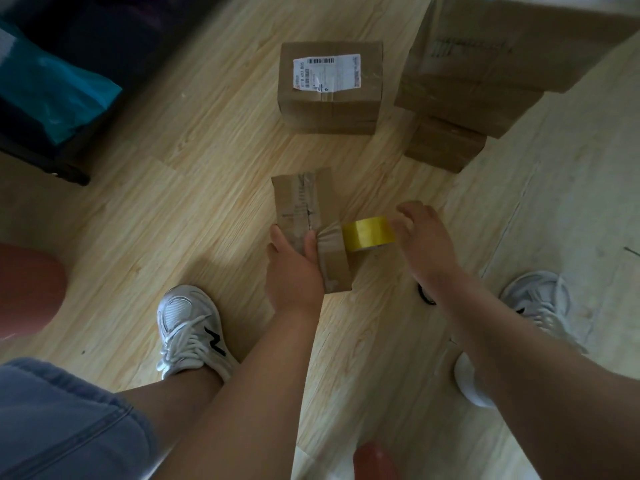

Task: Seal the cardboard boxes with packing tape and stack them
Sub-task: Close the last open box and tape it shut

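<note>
Left hand [294,268] grips a small brown cardboard box [301,206] over the pale wooden floor [194,174]. Right hand [427,237] holds a yellow packing tape roll [369,233], its tape stuck to the box. Stacked brown cardboard boxes [330,95] stand beyond.

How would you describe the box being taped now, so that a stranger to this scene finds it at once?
On the wooden floor, stacked boxes stand beyond the person's hands. Nearer, the left hand grips one small box, with the yellow tape roll in the right hand beside it. It alone is in a hand, not stacked.
</note>
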Demonstrator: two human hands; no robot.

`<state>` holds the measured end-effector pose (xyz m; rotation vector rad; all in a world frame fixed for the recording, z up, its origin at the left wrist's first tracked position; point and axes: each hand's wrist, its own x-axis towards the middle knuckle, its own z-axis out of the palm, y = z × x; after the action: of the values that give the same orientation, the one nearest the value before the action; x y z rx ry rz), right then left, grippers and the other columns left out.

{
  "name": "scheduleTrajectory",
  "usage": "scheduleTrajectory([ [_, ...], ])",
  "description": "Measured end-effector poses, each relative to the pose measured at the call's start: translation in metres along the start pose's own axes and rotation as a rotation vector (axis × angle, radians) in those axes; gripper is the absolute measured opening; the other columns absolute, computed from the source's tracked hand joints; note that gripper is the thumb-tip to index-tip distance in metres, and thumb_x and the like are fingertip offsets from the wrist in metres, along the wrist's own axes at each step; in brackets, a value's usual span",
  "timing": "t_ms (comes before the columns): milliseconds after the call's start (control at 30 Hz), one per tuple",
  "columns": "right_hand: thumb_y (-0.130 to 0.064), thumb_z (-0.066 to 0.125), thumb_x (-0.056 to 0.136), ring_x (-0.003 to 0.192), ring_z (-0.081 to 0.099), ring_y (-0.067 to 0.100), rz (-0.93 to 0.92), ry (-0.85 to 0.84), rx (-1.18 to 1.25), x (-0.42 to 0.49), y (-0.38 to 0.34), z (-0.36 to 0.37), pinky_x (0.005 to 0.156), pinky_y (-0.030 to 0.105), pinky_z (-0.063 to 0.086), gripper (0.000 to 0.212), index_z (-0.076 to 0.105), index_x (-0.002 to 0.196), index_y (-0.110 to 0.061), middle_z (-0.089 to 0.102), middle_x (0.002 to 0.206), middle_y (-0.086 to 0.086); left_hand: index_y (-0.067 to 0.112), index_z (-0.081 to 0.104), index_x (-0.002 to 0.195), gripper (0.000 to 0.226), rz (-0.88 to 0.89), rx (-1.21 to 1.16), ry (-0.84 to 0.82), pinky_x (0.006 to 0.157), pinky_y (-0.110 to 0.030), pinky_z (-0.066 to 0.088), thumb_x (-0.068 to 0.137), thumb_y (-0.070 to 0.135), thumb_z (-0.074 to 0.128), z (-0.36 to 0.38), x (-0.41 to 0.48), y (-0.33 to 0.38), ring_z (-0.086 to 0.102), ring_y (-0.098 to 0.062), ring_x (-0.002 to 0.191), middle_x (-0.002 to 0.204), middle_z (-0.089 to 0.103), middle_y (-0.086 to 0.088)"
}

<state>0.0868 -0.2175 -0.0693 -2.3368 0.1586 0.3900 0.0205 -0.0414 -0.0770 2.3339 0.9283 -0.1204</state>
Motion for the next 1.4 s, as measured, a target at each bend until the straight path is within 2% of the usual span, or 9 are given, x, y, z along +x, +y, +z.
scheduleTrajectory([
  [267, -0.027, 0.053, 0.102, 0.108, 0.056, 0.032, 0.502, -0.070, -0.268, -0.024, 0.067, -0.006, 0.076, 0.036, 0.042, 0.031, 0.052, 0.124, -0.005, 0.057, 0.123, 0.015, 0.012, 0.020, 0.154, 0.069, -0.004, -0.020, 0.070, 0.082, -0.038, 0.041, 0.101, 0.053, 0.037, 0.007, -0.001, 0.003, 0.053, -0.035, 0.120, 0.143, 0.045, -0.014],
  [533, -0.030, 0.062, 0.097, 0.121, 0.050, 0.031, 0.551, -0.139, -0.444, -0.025, 0.086, 0.004, 0.099, 0.045, 0.048, 0.044, 0.048, 0.132, -0.005, 0.051, 0.131, 0.015, 0.015, 0.031, 0.148, 0.064, 0.033, -0.049, 0.094, 0.085, -0.041, 0.046, 0.100, 0.056, 0.039, 0.011, 0.001, -0.005, 0.060, -0.031, 0.111, 0.132, 0.058, -0.010],
  [733, -0.024, 0.064, 0.096, 0.103, 0.057, 0.028, 0.540, -0.207, -0.543, -0.021, 0.089, 0.002, 0.083, 0.038, 0.053, 0.030, 0.056, 0.119, -0.006, 0.059, 0.113, 0.014, 0.009, 0.012, 0.157, 0.076, 0.065, 0.083, 0.090, 0.101, -0.050, 0.041, 0.099, 0.056, 0.027, 0.011, -0.001, 0.000, 0.040, -0.036, 0.136, 0.156, 0.033, -0.017],
  [800, -0.033, 0.063, 0.096, 0.076, 0.058, 0.022, 0.561, -0.231, -0.437, -0.018, 0.084, -0.002, 0.059, 0.030, 0.046, 0.025, 0.060, 0.096, -0.008, 0.060, 0.088, 0.009, 0.006, 0.014, 0.156, 0.073, 0.153, 0.180, 0.125, 0.113, -0.052, 0.032, 0.101, 0.053, 0.021, 0.012, 0.001, -0.001, 0.029, -0.040, 0.143, 0.159, 0.025, -0.022],
  [867, -0.034, 0.064, 0.094, 0.061, 0.052, 0.017, 0.605, -0.253, -0.216, -0.016, 0.074, -0.008, 0.049, 0.027, 0.037, 0.027, 0.062, 0.085, -0.008, 0.058, 0.076, 0.007, 0.008, 0.016, 0.157, 0.065, 0.291, 0.199, 0.123, 0.119, -0.050, 0.023, 0.104, 0.045, 0.019, 0.011, 0.004, -0.004, 0.020, -0.036, 0.149, 0.163, 0.018, -0.017],
  [1033, -0.015, 0.071, 0.089, 0.077, 0.060, 0.017, 0.604, -0.301, 0.315, -0.026, 0.053, -0.022, 0.069, 0.026, 0.051, 0.016, 0.071, 0.103, -0.008, 0.068, 0.088, 0.010, 0.016, 0.021, 0.157, 0.056, 0.576, 0.199, 0.009, 0.123, -0.040, -0.002, 0.104, 0.033, 0.012, 0.006, 0.004, -0.007, -0.003, -0.020, 0.152, 0.165, 0.012, -0.003],
  [1167, -0.031, 0.078, 0.084, 0.076, 0.061, 0.017, 0.481, -0.394, 0.414, -0.043, 0.046, -0.025, 0.068, 0.028, 0.045, 0.020, 0.073, 0.090, -0.012, 0.072, 0.077, 0.003, 0.019, 0.012, 0.158, 0.064, 0.538, 0.312, -0.108, 0.122, -0.040, -0.009, 0.102, 0.050, 0.007, -0.003, 0.001, -0.006, -0.018, -0.012, 0.147, 0.166, 0.002, 0.002],
  [1300, -0.019, 0.072, 0.090, 0.068, 0.051, 0.014, 0.358, -0.642, 0.570, -0.061, 0.041, -0.030, 0.063, 0.025, 0.037, 0.012, 0.067, 0.090, -0.009, 0.060, 0.072, 0.003, 0.019, -0.006, 0.157, 0.070, 0.524, 0.432, -0.193, 0.122, -0.043, -0.010, 0.102, 0.055, 0.020, -0.011, -0.001, -0.007, -0.025, -0.018, 0.148, 0.164, -0.017, 0.003],
  [1400, -0.045, 0.083, 0.075, 0.065, 0.046, 0.013, 0.399, -0.805, 0.642, -0.076, 0.045, -0.035, 0.061, 0.025, 0.035, 0.043, 0.061, 0.088, -0.010, 0.053, 0.075, 0.004, 0.018, -0.008, 0.157, 0.072, 0.499, 0.450, -0.222, 0.123, -0.045, -0.003, 0.102, 0.055, 0.021, -0.014, -0.001, -0.005, -0.025, -0.021, 0.149, 0.164, -0.019, 0.001],
])
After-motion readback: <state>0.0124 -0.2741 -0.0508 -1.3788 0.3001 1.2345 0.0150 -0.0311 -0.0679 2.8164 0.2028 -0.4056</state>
